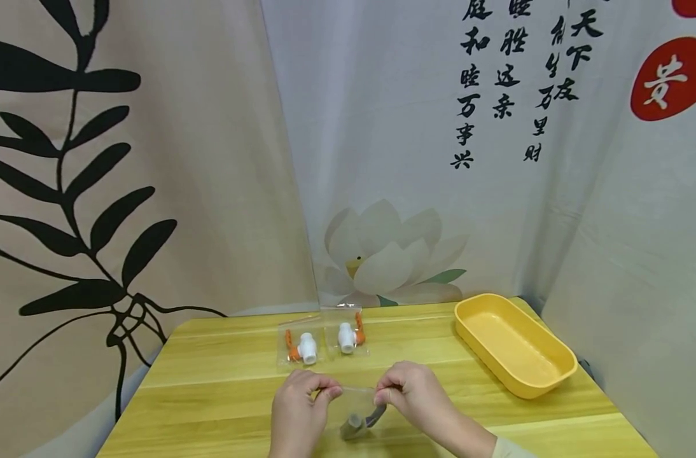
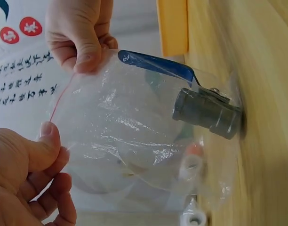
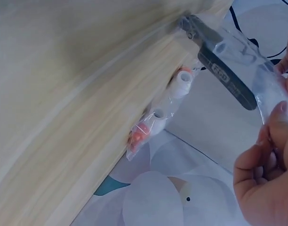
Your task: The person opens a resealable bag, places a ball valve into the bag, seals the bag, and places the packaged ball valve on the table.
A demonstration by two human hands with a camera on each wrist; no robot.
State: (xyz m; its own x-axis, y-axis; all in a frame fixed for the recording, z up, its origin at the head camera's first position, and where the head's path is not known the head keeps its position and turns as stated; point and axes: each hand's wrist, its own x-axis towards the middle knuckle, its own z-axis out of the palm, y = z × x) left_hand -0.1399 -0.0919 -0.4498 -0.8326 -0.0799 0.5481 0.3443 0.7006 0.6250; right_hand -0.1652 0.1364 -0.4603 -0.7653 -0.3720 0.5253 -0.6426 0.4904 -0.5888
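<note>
Between both hands hangs a clear zip bag (image 2: 116, 122) with a red line along its top edge. My left hand (image 1: 302, 407) pinches one upper corner between thumb and forefinger. The other upper corner is pinched by my right hand (image 1: 413, 394). Inside the bag is a grey ball valve (image 2: 207, 113) with a long flat lever handle (image 2: 156, 64), blue in the left wrist view. The valve lies low in the bag, close over the wooden table (image 1: 222, 381), its handle slanting up toward the right hand.
Two bagged white valves with orange handles, a left one (image 1: 307, 348) and a right one (image 1: 347, 338), lie beyond the hands. A yellow plastic tray (image 1: 511, 343) stands at the back right of the table. Printed curtains (image 1: 382, 159) hang behind the table's far edge.
</note>
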